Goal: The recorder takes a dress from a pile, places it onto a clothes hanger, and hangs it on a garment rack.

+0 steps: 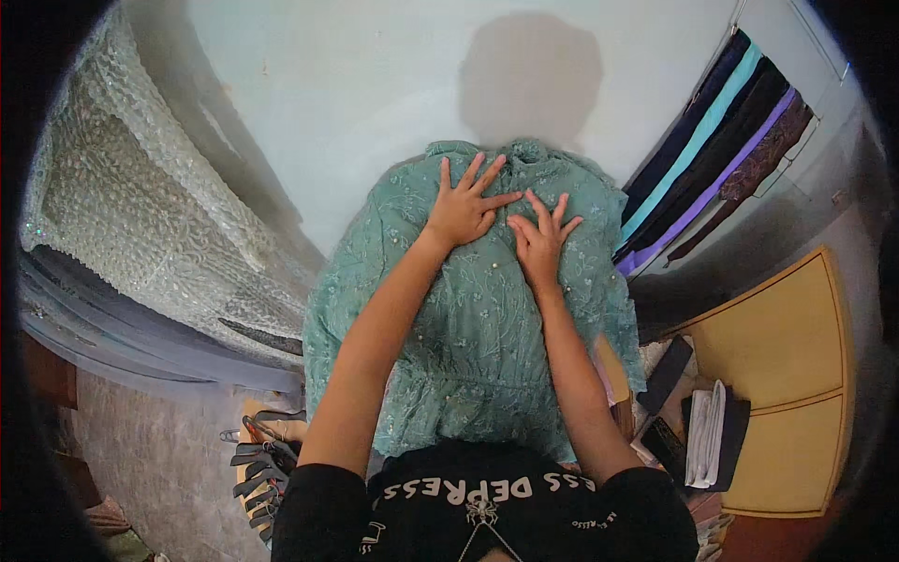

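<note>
A sea-green garment (468, 328) with embroidered sprigs and small pearl-like beads is spread before me against a white surface (375, 84). Its gathered collar end is at the far side, and a seam runs down its middle. My left hand (461, 210) rests flat on the upper part, left of that seam, with its fingers spread. Just to the right and slightly nearer, my right hand (541, 242) touches the cloth by the seam, fingers apart and thumb stretched out. Neither hand grips anything that I can see.
White sequined fabric (140, 206) hangs at the left, above several hangers (265, 468). Dark, turquoise and purple cloths (712, 140) hang from a rack at the right. Below them stand a yellow panel (777, 375) and a folded white cloth (704, 440).
</note>
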{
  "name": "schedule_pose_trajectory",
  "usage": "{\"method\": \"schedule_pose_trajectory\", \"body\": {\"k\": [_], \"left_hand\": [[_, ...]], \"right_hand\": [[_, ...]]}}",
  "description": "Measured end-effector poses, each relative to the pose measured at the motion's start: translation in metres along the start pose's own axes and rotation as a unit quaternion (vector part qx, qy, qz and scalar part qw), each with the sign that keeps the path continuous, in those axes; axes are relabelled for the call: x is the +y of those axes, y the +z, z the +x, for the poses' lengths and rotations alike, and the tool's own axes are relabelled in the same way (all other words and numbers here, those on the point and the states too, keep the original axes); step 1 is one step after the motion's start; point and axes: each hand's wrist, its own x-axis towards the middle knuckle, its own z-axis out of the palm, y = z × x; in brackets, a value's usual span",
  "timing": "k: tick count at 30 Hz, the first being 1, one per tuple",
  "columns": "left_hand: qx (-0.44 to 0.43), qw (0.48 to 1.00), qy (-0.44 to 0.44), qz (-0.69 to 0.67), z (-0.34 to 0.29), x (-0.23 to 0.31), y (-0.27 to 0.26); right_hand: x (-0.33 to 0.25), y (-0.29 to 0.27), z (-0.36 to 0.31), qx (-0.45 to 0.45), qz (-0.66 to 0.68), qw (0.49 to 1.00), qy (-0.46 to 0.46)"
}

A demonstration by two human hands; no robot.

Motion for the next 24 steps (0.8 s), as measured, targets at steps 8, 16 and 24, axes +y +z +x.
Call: {"method": "schedule_pose_trajectory", "body": {"k": [8,16,24], "left_hand": [[0.022,1.0,-0.006,-0.013,0.0001,0.0021,-0.0004],[0.018,1.0,-0.007,-0.002,0.0007,0.0031,0.0005],[0.034,0.999,-0.007,0.001,-0.0004,-0.0001,0.0041]], "right_hand": [[0.0005,-0.0015,-0.0033,0.004,-0.006,1.0,-0.013],[0.0001,-0.0048,-0.0056,0.012,0.011,1.0,-0.009],[-0.0038,-0.0091,-0.0068,0.007,0.009,1.0,-0.019]]}}
